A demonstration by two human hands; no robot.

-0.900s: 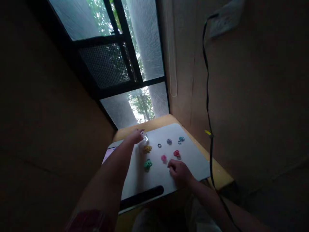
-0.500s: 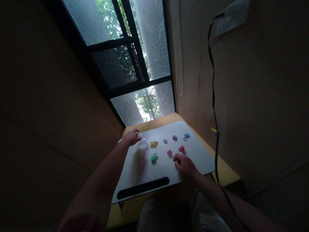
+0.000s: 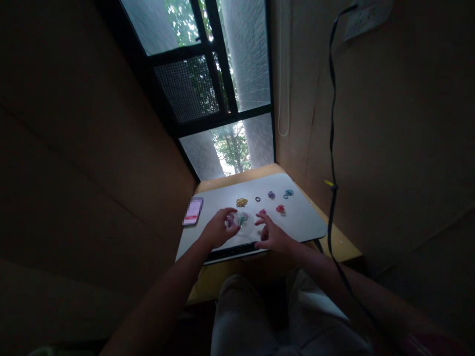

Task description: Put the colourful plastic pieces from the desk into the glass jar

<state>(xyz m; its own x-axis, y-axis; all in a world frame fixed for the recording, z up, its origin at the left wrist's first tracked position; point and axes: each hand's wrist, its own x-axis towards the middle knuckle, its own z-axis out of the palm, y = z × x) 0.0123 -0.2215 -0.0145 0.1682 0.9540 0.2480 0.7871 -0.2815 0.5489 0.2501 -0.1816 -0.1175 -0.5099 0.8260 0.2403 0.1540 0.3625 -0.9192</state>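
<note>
My left hand (image 3: pixel 220 228) is curled round the near-left side of a small clear plastic container (image 3: pixel 243 228), low over the white board. Green bands (image 3: pixel 243 218) show through or just behind it, and something pinkish purple shows between the fingers. My right hand (image 3: pixel 273 234) is just right of the container, fingers apart and holding nothing I can see. Pink bands (image 3: pixel 262 211) lie just beyond its fingertips. Further off are small piles of yellow bands (image 3: pixel 242 202), purple bands (image 3: pixel 271 195), red bands (image 3: pixel 280 209) and blue bands (image 3: pixel 289 193), plus one dark ring (image 3: pixel 258 199).
The white lap-desk board (image 3: pixel 300 217) stands on a wooden surface (image 3: pixel 347 251) in the corner below a window. A phone (image 3: pixel 193 211) lies at the board's left edge. A black cable (image 3: pixel 331 128) hangs down on the right, passing in front of my right arm.
My left hand has brought the clear container from the board's far left toward the middle near the green bands. My right hand has shifted slightly and its fingers have spread. The view has tilted.
</note>
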